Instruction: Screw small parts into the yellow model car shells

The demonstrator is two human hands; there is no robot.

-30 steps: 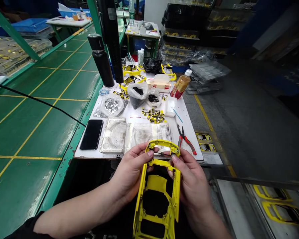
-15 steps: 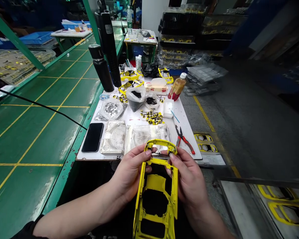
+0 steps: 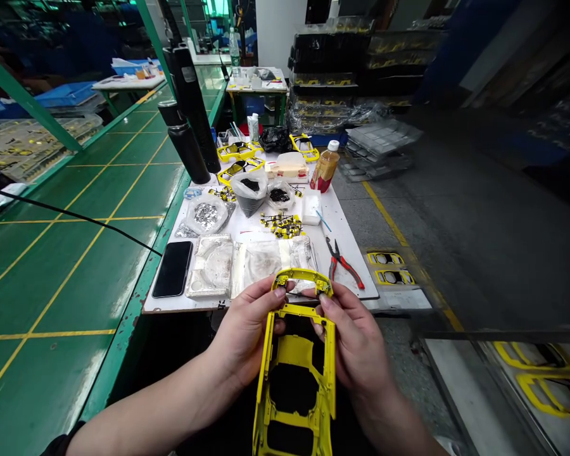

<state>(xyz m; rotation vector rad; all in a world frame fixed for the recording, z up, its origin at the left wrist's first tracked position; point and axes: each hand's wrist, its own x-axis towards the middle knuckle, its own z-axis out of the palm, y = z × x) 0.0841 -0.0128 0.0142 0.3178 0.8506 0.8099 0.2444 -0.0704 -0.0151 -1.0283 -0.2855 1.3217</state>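
A yellow plastic toy car body shell (image 3: pixel 297 351), its inner side facing me, is held upright between both hands just off the table's near edge. My left hand (image 3: pixel 249 323) pinches its upper left corner, thumb on the post beside the curved end piece. At the upper right corner my right hand (image 3: pixel 354 329) grips the same shell, thumb and fingers closed on it. Small black parts sit near both thumbs; their details are too small to make out. Beyond the hands lie white foam blocks (image 3: pixel 211 266) and red-handled pliers (image 3: pixel 344 263).
A phone (image 3: pixel 173 269), a bag of silvery pieces (image 3: pixel 206 214), bags of black parts (image 3: pixel 251 190), yellow-black small parts (image 3: pixel 282 225) and a drink bottle (image 3: pixel 325 166) stand on the white table. Left runs a green conveyor (image 3: pixel 80 253). At right is a rack with yellow shells (image 3: pixel 536 358).
The view has shifted slightly, so the table's things appear a little further left and lower. Both hands keep their hold on the car shell, almost unmoved.
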